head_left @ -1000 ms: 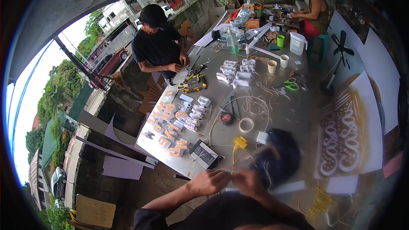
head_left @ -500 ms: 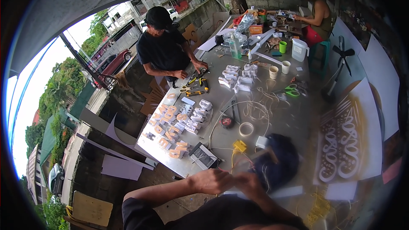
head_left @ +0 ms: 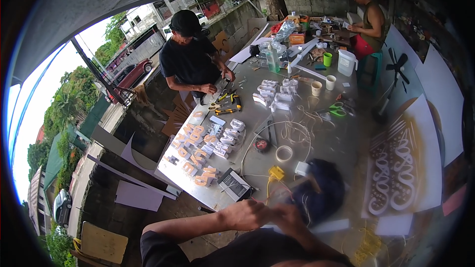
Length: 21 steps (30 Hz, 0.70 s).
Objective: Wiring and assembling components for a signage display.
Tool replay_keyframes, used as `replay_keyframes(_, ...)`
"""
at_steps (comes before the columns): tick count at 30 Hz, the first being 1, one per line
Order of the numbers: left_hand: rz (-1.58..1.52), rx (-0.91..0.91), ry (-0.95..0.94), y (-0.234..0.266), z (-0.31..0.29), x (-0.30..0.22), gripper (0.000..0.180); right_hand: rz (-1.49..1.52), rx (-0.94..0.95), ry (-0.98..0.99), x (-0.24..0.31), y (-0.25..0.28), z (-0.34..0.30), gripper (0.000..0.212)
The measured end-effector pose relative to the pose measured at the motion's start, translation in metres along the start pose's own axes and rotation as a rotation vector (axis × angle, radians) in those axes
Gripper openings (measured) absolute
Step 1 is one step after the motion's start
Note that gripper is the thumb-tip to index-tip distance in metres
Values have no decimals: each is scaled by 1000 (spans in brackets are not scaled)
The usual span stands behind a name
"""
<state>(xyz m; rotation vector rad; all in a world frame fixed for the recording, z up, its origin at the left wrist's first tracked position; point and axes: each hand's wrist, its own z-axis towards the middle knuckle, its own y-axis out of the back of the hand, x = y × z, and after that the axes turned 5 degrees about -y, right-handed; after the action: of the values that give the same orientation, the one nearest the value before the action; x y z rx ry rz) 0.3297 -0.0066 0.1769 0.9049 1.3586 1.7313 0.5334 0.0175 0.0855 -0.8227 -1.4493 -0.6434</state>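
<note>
At the table's near edge my left hand (head_left: 247, 213) and my right hand (head_left: 285, 217) meet, both with fingers closed. Thin red and yellow wires (head_left: 267, 199) run into the place where they pinch; the wire ends are hidden by my fingers. The wires lead from a yellow plug-like block (head_left: 276, 172), which lies beside a white adapter (head_left: 302, 168). Left of the wires is a flat black-and-silver power supply box (head_left: 235, 184). Close to my right hand sits a dark blue cloth-like bundle (head_left: 324, 190), blurred, with pale wires across it.
The metal table (head_left: 341, 138) holds white letter-shaped pieces (head_left: 269, 91), a tape roll (head_left: 283, 154), a red-black tape measure (head_left: 261, 144), green-handled scissors (head_left: 337, 109) and cups (head_left: 330, 82). Across it, a person (head_left: 190, 59) handles something small near pliers (head_left: 230, 104). Another person (head_left: 368, 24) sits far right; a fan (head_left: 397, 66) stands right.
My hands stay together at nearly the same spot. The person across has shifted their hands slightly, the seated person has raised theirs a little, and the fan's blades have turned.
</note>
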Motion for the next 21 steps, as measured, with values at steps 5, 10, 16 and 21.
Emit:
replay_keyframes(5, 21, -29, 63, 1, 0, -2, 12, 27, -40, 18, 6, -3, -1, 18)
replay_keyframes(10, 5, 2, 61, -1, -4, 1, 14, 73, -27, 29, 9, -9, 0, 19)
replay_keyframes(16, -43, -78, 65, -5, -10, 2, 14, 50, -19, 29, 9, -12, 2, 16)
replay_keyframes(21, -61, -130, 102, -5, -11, 3, 19, 69, -23, 64, 15, -15, 5, 11)
